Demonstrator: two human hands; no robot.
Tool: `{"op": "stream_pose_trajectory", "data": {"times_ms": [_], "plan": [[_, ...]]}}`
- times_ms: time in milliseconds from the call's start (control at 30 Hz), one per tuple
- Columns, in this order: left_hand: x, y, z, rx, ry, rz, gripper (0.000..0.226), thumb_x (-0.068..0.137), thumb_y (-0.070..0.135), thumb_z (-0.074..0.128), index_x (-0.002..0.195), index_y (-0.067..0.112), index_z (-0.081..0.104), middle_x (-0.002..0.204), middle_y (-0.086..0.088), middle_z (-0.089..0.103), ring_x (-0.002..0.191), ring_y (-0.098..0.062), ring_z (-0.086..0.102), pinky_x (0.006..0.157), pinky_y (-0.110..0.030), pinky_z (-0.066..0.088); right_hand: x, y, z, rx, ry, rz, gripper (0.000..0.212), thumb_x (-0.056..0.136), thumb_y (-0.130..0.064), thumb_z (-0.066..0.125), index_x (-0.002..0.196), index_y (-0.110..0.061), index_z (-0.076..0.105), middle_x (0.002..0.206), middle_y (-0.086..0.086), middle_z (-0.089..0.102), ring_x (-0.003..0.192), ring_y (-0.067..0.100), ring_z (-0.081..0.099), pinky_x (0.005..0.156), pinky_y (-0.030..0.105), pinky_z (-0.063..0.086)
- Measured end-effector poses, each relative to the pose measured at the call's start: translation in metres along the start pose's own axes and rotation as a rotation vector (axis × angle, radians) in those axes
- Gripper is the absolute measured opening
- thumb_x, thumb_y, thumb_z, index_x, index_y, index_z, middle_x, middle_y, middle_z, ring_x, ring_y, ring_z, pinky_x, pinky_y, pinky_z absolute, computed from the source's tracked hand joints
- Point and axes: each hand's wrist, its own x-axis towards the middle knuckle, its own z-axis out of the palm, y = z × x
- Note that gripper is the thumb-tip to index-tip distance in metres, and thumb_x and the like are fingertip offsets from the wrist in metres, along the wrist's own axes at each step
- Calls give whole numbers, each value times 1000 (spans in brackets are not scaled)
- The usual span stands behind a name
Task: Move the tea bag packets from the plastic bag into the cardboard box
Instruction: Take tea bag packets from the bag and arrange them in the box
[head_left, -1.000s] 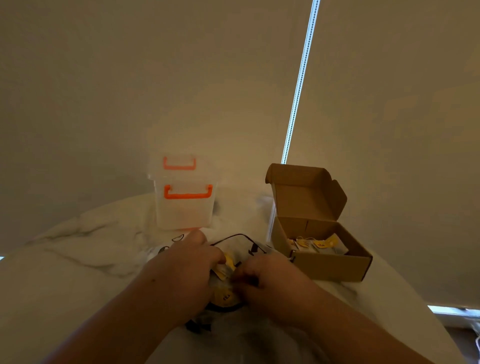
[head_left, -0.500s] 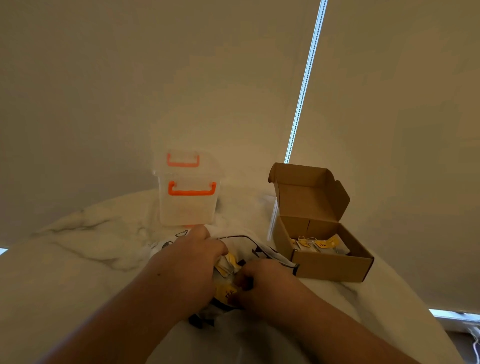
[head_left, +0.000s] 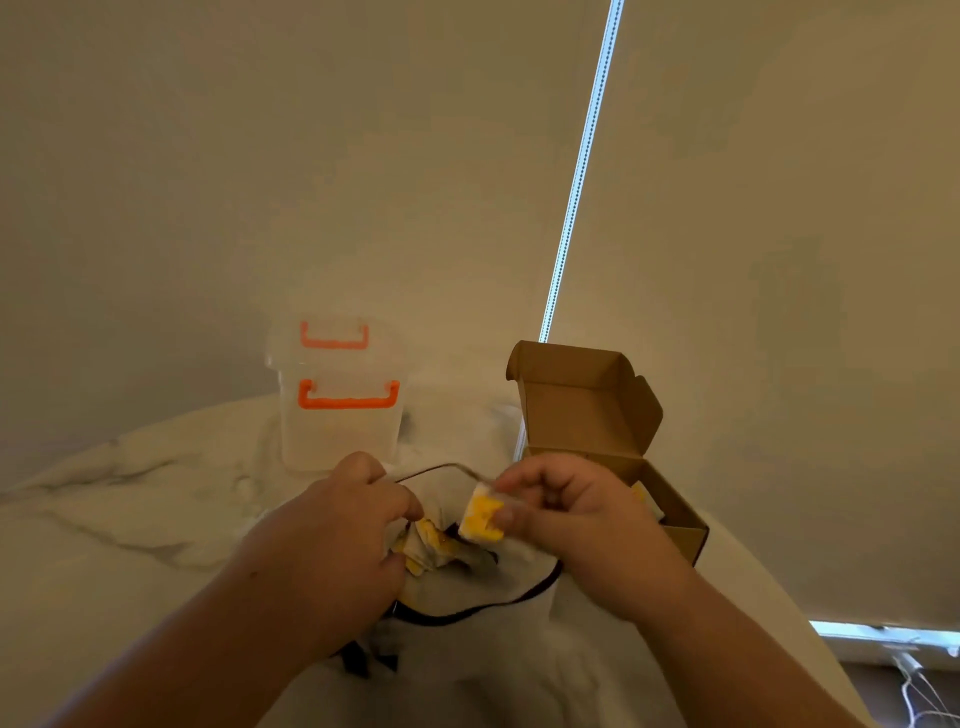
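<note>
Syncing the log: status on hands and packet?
Left hand grips plastic bag rim. Right hand pinches one tea bag packet over the bag, not yet in cardboard box. Box lid up, nothing in the way.

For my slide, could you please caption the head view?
Right hand pinches tea bag packet over plastic bag, beside cardboard box.

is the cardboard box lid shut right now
No, the cardboard box is open, with its lid flap standing upright behind the opening.
</note>
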Motion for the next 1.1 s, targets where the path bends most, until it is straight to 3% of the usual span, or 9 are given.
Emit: {"op": "stream_pose_trajectory", "data": {"times_ms": [67, 167, 267, 400, 500, 667, 800, 933, 1100], "plan": [[0, 0, 1, -8, 5, 2, 36, 86, 40, 55, 121, 47, 53, 112, 23, 33, 90, -6, 51, 79, -21, 50, 3, -1, -16, 83, 147, -1, 14, 79, -21, 76, 92, -28, 73, 89, 18, 70, 75, 25, 65, 68, 34, 56], [-1, 0, 2, -12, 12, 0, 36, 85, 46, 54, 121, 48, 51, 111, 24, 33, 90, -3, 51, 80, -21, 50, 11, 12, -37, -34, 365, 73, 11, 87, -19, 70, 95, -25, 65, 81, 9, 69, 71, 21, 65, 57, 26, 55], [-2, 1, 4, -22, 20, 1, 37, 85, 48, 53, 122, 48, 51, 109, 24, 33, 92, -2, 51, 82, -23, 50, 21, 38, -55, -270, 484, 153, 12, 90, -19, 67, 91, -29, 59, 73, 3, 63, 73, 25, 65, 63, 41, 58], [-2, 1, 4, -15, 25, 3, 38, 86, 49, 52, 123, 48, 50, 111, 25, 33, 95, -2, 52, 84, -23, 50, 32, 61, -58, -519, 495, 173, 12, 92, -21, 63, 89, -32, 59, 82, -5, 64, 75, 15, 63, 59, 34, 56], [-3, 1, 6, -15, 28, 5, 38, 86, 50, 52, 124, 49, 50, 112, 26, 32, 98, -1, 51, 84, -22, 50, 41, 59, -58, -596, 472, 188, 16, 92, -16, 58, 86, -30, 59, 83, -6, 63, 73, 10, 60, 56, 23, 47], [-1, 1, 6, -17, 16, 3, 38, 87, 49, 53, 124, 48, 50, 114, 26, 33, 98, -2, 51, 82, -20, 49, 44, 56, -51, -629, 335, 202, 26, 88, -8, 53, 94, -23, 74, 88, -6, 67, 73, 4, 56, 64, 12, 42], [-1, 0, 5, -7, 3, -5, 39, 86, 45, 53, 125, 48, 49, 112, 25, 32, 92, -2, 51, 81, -22, 50, 68, 52, -51, -749, 91, 471, 30, 98, -21, 53, 126, -26, 61, 126, 0, 61, 113, 20, 57, 100, 38, 48], [-1, 0, 7, 14, -14, -7, 40, 87, 42, 53, 126, 48, 48, 116, 25, 32, 93, -3, 50, 79, -19, 49, 58, 71, -42, -866, 194, 313, 23, 100, -27, 46, 114, -32, 63, 109, -7, 65, 95, 12, 60, 89, 33, 53], [-2, 1, 4, 2, -21, -17, 42, 87, 37, 52, 127, 46, 48, 119, 23, 33, 95, -5, 49, 81, -20, 48, 54, 71, -44, -818, 275, 231, 20, 99, -29, 49, 111, -33, 64, 102, -11, 64, 83, 3, 57, 78, 25, 53]]}}
